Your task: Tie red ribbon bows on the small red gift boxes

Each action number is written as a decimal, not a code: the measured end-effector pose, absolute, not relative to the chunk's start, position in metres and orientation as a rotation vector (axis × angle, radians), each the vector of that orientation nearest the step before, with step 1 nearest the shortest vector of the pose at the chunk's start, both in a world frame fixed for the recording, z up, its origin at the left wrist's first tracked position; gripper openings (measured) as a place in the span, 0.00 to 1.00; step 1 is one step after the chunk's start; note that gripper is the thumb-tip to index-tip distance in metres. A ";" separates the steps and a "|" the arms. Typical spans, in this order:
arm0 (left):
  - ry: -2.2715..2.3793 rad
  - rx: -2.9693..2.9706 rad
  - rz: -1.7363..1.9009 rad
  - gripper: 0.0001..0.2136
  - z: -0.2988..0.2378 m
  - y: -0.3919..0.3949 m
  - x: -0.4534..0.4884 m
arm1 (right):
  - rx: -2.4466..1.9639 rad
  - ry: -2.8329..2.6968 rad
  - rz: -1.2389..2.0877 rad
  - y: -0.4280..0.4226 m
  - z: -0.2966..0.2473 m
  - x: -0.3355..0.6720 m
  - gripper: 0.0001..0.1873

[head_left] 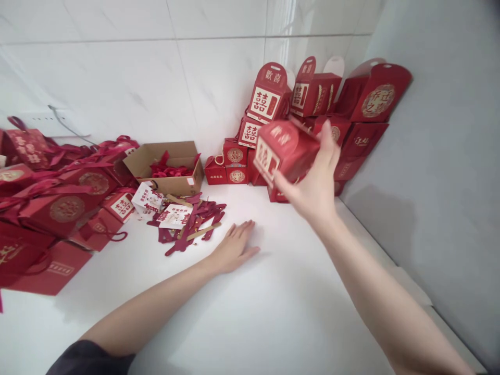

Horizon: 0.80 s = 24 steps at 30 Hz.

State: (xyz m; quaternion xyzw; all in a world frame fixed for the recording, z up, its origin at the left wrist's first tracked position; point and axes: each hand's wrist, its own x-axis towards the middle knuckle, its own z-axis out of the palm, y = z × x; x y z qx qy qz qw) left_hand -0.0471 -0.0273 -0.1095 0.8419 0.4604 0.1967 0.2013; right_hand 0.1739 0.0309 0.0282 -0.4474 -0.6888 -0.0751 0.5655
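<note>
Right hand (318, 190), one: grasping a red box (287, 148), thumb on the near side, fingers on the far side; box tilted, slightly blurred, raised above the table (273, 312) before the stack (269, 101). Whether box and stack touch, I cannot tell from here. Left hand (236, 247), one: holding nothing, laid palm down on the white top, fingers apart, tips pointing towards the stack. Just beyond it to the left, ribbon pile (214, 212), dark red, loose ends ragged at the border, a printed card (175, 216) on top. Behind the pile, carton (167, 183), brown, flaps up, red ribbon (167, 167) inside. Far left, heap of red boxes (68, 208), its near corner jutting over the white top. Stack: red boxes, several tiers, set into the corner between tiled wall (117, 78) and grey panel (441, 156). White surface broadest between the two forearms, narrowing to a strip between left hand and stack; right limit, the panel's foot, alongside the right forearm.
</note>
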 end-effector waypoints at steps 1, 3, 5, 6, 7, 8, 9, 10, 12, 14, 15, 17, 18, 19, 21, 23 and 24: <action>1.298 2.236 0.685 0.34 -0.112 -0.026 -0.048 | -1.041 -1.682 -0.120 0.015 0.014 0.173 0.57; 1.258 1.948 0.963 0.35 -0.117 -0.023 -0.049 | -1.038 -1.782 -0.007 -0.009 -0.021 0.169 0.56; 1.103 1.705 1.149 0.35 -0.119 -0.020 -0.048 | -1.094 -1.811 0.085 -0.021 -0.058 0.164 0.55; 1.012 1.635 1.193 0.34 -0.120 -0.019 -0.048 | -1.108 -1.842 0.120 -0.025 -0.073 0.161 0.54; 0.934 1.592 1.217 0.35 -0.120 -0.019 -0.047 | -1.094 -1.895 0.130 -0.028 -0.085 0.158 0.53; 0.875 1.567 1.228 0.35 -0.119 -0.019 -0.046 | -1.068 -1.938 0.121 -0.031 -0.093 0.155 0.52; 0.837 1.554 1.232 0.37 -0.118 -0.020 -0.045 | -1.046 -1.969 0.123 -0.034 -0.098 0.152 0.51; 0.819 1.553 1.232 0.40 -0.116 -0.021 -0.044 | -1.026 -1.984 0.133 -0.036 -0.100 0.150 0.50; 0.828 1.599 1.238 0.48 -0.113 -0.023 -0.042 | -0.999 -1.975 0.191 -0.040 -0.098 0.147 0.48; 0.871 1.714 1.270 0.58 -0.111 -0.025 -0.042 | -0.963 -1.953 0.268 -0.043 -0.095 0.147 0.46; 0.902 1.780 1.296 0.62 -0.110 -0.025 -0.042 | -0.945 -1.943 0.305 -0.044 -0.094 0.147 0.44; 0.941 1.889 1.327 0.66 -0.109 -0.026 -0.042 | -0.931 -1.903 0.393 -0.043 -0.093 0.150 0.41; 0.944 1.928 1.327 0.65 -0.109 -0.025 -0.043 | -0.932 -1.868 0.445 -0.043 -0.093 0.151 0.40; 0.937 1.952 1.320 0.64 -0.109 -0.025 -0.044 | -0.937 -1.825 0.500 -0.042 -0.094 0.153 0.38; 0.898 1.969 1.315 0.59 -0.109 -0.025 -0.045 | -0.965 -1.723 0.609 -0.040 -0.096 0.157 0.34; 0.883 1.970 1.336 0.55 -0.110 -0.024 -0.048 | -1.023 -1.619 0.685 -0.039 -0.097 0.160 0.31; 0.892 1.970 1.347 0.54 -0.110 -0.024 -0.049 | -1.063 -1.576 0.707 -0.038 -0.097 0.161 0.30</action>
